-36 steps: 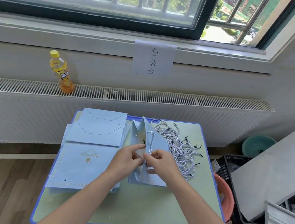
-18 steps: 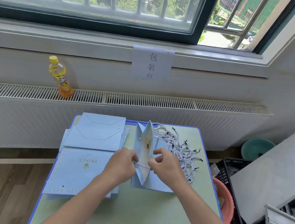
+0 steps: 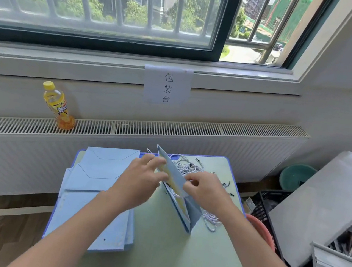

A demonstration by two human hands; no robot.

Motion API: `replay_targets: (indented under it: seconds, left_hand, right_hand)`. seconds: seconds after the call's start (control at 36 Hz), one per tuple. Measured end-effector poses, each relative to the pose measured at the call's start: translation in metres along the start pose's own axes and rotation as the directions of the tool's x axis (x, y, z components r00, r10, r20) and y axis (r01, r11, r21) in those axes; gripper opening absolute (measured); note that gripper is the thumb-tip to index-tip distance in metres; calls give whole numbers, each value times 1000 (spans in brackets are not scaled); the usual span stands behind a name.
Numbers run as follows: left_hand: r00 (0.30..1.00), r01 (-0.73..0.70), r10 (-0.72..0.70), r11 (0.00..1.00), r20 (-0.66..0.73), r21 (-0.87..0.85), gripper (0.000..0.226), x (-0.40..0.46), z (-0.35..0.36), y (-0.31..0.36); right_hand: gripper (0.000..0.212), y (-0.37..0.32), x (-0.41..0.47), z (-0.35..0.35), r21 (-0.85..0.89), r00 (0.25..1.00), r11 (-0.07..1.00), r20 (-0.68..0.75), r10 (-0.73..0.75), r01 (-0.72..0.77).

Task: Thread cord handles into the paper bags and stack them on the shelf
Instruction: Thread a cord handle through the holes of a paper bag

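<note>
While I stand over a small tabletop (image 3: 153,254) under a window, a light blue paper bag (image 3: 181,193) stands half-opened on its folded base between my two hands. A cord handle (image 3: 176,193) loops across its near face.

What could go wrong: the bag is thin and leans to the right, propped mostly by my fingers. If I pull the cord too hard, I judge it could tear the punched hole or slip back out. If I let go on one side, the bag would likely topple onto the loose cords (image 3: 190,168) heaped just behind it and tangle with them.

My left hand (image 3: 141,180) reaches forward, palm down, fingers fairly straight and spread, their tips pressing on the bag's upper left panel; it grips nothing. My right hand (image 3: 205,190) comes in from the right with fingers curled, pinching the bag's top edge where the cord goes in; whether the cord itself is in that pinch, I cannot tell. Both forearms stretch across the tabletop.

To the left lies a stack of flat blue bags (image 3: 99,190), touching my left wrist area. No shelf for stacking is clearly visible. An orange drink bottle (image 3: 57,106) stands on the radiator ledge, well apart.
</note>
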State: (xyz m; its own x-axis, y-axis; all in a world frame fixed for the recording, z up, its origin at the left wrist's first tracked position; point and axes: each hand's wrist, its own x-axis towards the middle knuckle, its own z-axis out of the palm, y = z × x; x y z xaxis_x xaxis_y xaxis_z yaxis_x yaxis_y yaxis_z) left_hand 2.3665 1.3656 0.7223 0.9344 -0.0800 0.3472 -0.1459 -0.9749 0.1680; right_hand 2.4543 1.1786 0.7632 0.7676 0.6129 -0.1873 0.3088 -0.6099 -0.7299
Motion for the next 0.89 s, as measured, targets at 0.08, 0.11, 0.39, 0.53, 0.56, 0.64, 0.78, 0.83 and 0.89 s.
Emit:
replay_targets:
  seconds: [0.08,0.11,0.39,0.53,0.56,0.64,0.78,0.83,0.89]
  left_hand:
    - [992,-117,119,992,-36,56,12,8,-7,-7]
    - [990,-127,131,989,-49,81,7,10,-11,-7]
    - [974,30,-72,981,215,191,42,19,-31,7]
    - [962,4,-70,971,265,241,42,22,-25,13]
    - [965,12,-77,967,250,254,44,22,-21,12]
    - [962,91,-148,966,230,242,38,26,-25,20]
    - [914,270,-312,945,261,182,14,24,-21,35]
    - [909,309,-333,942,251,132,11,25,-20,41]
    - [906,346,-342,938,250,31,10,28,-17,46]
  right_hand:
    - [18,2,4,-6,29,1000,999,19,15,-16]
    - [15,3,6,-8,41,1000,999,21,20,-21]
    - [29,19,21,-16,255,997,966,-37,60,-49]
    - [34,32,22,-12,498,965,867,-218,145,-18]
    - [37,35,22,-10,538,957,843,-232,173,-22]
    - [50,41,22,-3,609,953,792,-225,203,-25]
    - [33,42,27,12,566,967,824,-198,160,-20]
    - [31,41,31,14,545,969,839,-207,134,0]
    - [31,37,36,16,539,977,842,-187,102,16]
